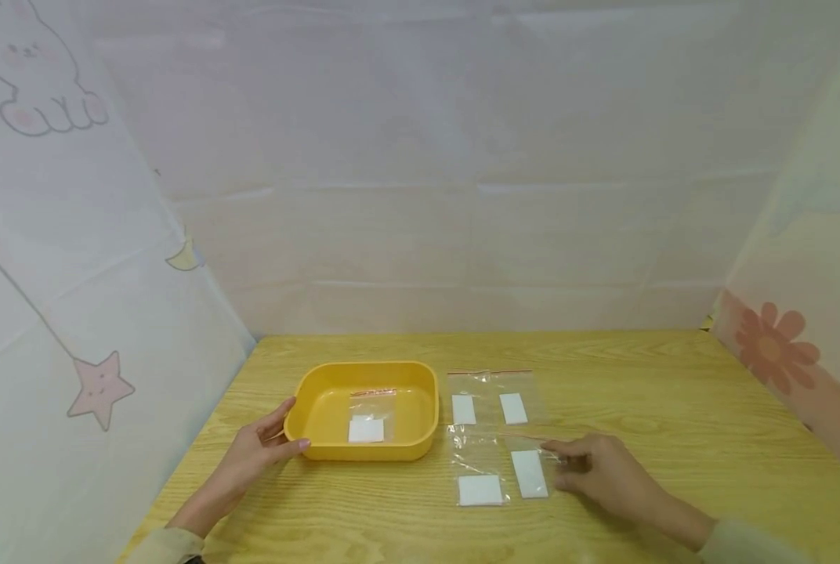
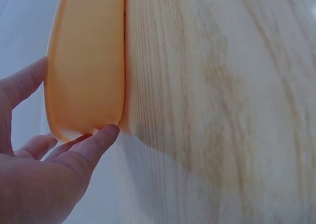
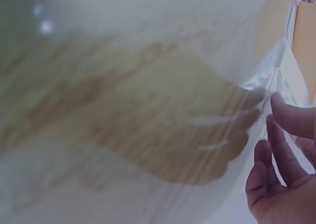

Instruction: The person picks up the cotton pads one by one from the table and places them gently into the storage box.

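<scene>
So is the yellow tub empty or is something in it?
Not empty: a clear bag holding a white piece lies inside the yellow tub.

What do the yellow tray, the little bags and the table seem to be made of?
Yellow tray: probably smooth plastic, given its even color and rounded rim.
Little bags: likely clear plastic film, see-through with shiny creases.
Table: wood-look, with visible grain; real wood or laminate, I can't tell.
</scene>
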{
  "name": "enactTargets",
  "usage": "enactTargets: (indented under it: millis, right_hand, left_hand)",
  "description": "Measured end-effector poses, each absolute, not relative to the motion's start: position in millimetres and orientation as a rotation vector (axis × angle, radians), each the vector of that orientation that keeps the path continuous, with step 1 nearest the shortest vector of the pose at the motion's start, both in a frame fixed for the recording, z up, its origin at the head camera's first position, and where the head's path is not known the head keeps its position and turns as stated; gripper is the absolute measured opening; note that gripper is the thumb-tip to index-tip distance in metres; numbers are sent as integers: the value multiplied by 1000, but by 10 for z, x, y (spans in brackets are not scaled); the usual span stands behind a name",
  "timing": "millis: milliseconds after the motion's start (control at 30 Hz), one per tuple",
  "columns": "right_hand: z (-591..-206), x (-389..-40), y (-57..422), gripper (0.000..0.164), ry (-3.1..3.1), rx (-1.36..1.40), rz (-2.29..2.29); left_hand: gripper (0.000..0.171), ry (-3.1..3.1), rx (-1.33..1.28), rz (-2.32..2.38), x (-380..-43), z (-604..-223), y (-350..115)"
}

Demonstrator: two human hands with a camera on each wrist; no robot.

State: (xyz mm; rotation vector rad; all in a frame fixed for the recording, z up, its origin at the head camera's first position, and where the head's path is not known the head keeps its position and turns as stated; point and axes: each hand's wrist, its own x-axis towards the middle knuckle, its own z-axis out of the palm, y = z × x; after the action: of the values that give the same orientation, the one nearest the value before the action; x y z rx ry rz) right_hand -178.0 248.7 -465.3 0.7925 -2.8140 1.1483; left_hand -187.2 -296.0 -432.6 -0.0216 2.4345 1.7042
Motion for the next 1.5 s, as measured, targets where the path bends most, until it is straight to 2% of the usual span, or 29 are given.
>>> enactTargets:
  millis: [200, 333, 733, 967, 1233, 1500]
  right_hand:
    - [-4641, -1808, 2457, 57, -2808, 781, 1292]
    - [-4626, -1835, 2454, 53, -2800, 797, 1371]
    - [-4616, -1892, 2475, 63, -2742, 803, 2004]
    - [-4449, -1915, 2461, 64, -2671, 888, 2339]
    - [-4124, -2077, 2259, 72, -2561, 1023, 2321]
    - [-3863, -2384, 1760, 80, -2586, 1035, 2229]
  left_hand:
    - [89, 2420, -20, 1721, -1868, -4328, -2962]
    - [88, 2421, -21, 1727, -1872, -4331, -2962]
    - [87, 2426, -24, 1713, -1860, -4335, -2964]
    - [87, 2417, -18, 1723, -1873, -4346, -2968]
    - [87, 2443, -14, 1703, -1888, -4349, -2969]
    - [86, 2452, -19, 1705, -1888, -4362, -2962]
